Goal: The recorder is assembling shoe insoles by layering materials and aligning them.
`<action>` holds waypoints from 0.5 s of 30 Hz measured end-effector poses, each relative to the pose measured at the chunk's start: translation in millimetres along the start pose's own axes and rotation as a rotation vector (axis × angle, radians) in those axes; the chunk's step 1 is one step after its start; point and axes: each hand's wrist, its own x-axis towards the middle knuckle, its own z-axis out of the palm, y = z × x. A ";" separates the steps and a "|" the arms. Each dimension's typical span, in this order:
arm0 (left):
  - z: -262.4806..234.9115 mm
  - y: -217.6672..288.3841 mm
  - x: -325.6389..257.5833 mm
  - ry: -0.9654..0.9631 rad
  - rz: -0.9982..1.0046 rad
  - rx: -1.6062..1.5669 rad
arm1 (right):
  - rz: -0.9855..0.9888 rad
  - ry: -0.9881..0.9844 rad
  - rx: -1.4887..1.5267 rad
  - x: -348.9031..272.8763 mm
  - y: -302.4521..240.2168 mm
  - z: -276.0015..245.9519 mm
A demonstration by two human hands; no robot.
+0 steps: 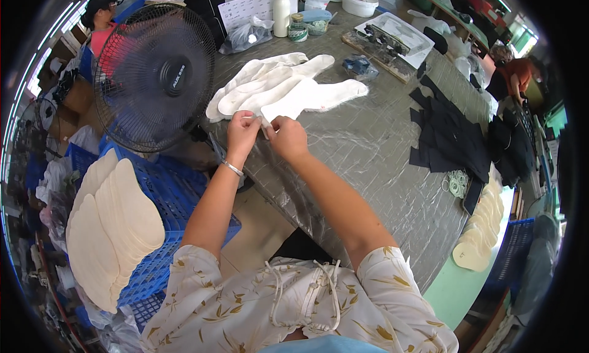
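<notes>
Several white socks [288, 86] lie fanned out in a pile on the grey foil-covered table [368, 150]. My left hand [242, 132], with a silver bracelet on the wrist, and my right hand [285, 137] meet at the near edge of the pile. Both pinch the open cuff end of one white sock [261, 118] between their fingertips. The sock's foot reaches away toward the table's middle.
A black standing fan [156, 77] is close on the left. Below it, cream insole-shaped cards [110, 224] lie on blue crates [178, 193]. Black socks [451, 138] cover the table's right part, more cream cards [481, 230] its right edge. Bottles, tape and trays stand at the far end. Other people work at both sides.
</notes>
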 end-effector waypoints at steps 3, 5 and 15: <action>-14.7 -9.6 -9.8 -0.044 0.638 0.715 | 0.043 0.040 0.106 16.8 11.2 0.3; -20.3 -20.8 -15.2 -0.097 0.546 0.764 | -0.059 0.151 0.145 34.3 17.7 -6.4; 4.9 3.1 -16.6 -0.130 0.709 0.843 | 0.018 0.249 0.190 113.0 -3.2 -115.5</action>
